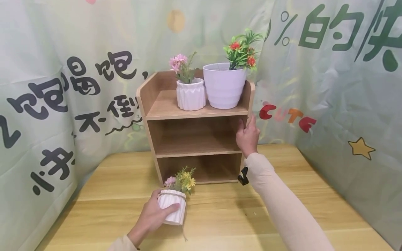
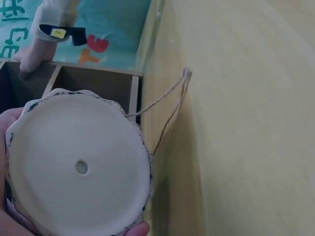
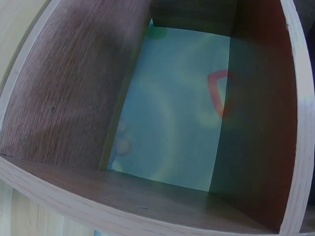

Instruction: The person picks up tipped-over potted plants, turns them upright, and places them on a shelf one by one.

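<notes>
From the head camera, the left hand [image 1: 154, 216] curls its fingers and thumb round a small white ribbed ceramic pot of pink and yellow artificial flowers [image 1: 172, 205], holding it over the near-middle of the pale wooden table [image 1: 282, 223], just in front of the brown three-tier wooden shelf unit [image 1: 194, 139]. The right hand [image 1: 248, 136] rests against the shelf unit's right side panel, fingers fairly straight along the wood and thumb at the front edge, bracing it. On the top tier stand a white faceted pot with pink flowers [image 1: 190, 94] and, touching it on the right, a larger white plastic pot with red flowers [image 1: 224, 85].

The left wrist camera looks at the ribbed pot's round underside with its drain hole [image 2: 78, 167], fingertips at its rim; a thin twine loop [image 2: 167, 105] hangs from it towards the table.

The right wrist camera shows only an empty compartment of the shelf unit [image 3: 74, 98], open at the back; the hand itself is out of sight.

To my eye, a level pot, a tucked-in twine and a firmly braced shelf unit would serve best.
</notes>
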### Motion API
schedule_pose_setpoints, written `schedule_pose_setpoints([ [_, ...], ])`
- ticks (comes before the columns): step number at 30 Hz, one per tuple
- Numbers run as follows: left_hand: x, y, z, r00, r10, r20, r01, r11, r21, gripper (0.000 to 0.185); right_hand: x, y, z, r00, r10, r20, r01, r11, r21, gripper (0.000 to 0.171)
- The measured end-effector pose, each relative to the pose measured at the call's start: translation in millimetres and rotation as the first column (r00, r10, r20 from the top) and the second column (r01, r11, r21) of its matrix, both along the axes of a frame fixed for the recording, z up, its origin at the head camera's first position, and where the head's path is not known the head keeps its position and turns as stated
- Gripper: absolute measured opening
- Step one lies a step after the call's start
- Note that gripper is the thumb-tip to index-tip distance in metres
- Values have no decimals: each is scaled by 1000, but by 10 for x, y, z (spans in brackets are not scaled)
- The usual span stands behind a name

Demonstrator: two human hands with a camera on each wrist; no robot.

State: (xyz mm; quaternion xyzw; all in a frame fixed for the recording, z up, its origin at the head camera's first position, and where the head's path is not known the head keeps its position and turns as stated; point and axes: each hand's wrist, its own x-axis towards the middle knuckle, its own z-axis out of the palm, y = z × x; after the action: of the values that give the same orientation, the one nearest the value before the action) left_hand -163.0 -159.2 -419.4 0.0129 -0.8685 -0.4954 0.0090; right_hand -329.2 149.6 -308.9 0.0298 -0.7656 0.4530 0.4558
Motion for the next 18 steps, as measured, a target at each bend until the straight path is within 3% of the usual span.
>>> schedule_pose_setpoints([
  [7,40,32,57,989,-18,-144,18,1000,0,91,-1,1,-6,1000,2,4,-2,1000,-1,29],
  [15,70,73,77,954,1,-299,-17,999,-51,94,-29,12,-10,1000,12,-16,-12,1000,3,29],
  [18,94,90,94,927,11,-375,-53,993,-101,97,-34,11,-10,1000,16,-16,-16,1000,1,29],
])
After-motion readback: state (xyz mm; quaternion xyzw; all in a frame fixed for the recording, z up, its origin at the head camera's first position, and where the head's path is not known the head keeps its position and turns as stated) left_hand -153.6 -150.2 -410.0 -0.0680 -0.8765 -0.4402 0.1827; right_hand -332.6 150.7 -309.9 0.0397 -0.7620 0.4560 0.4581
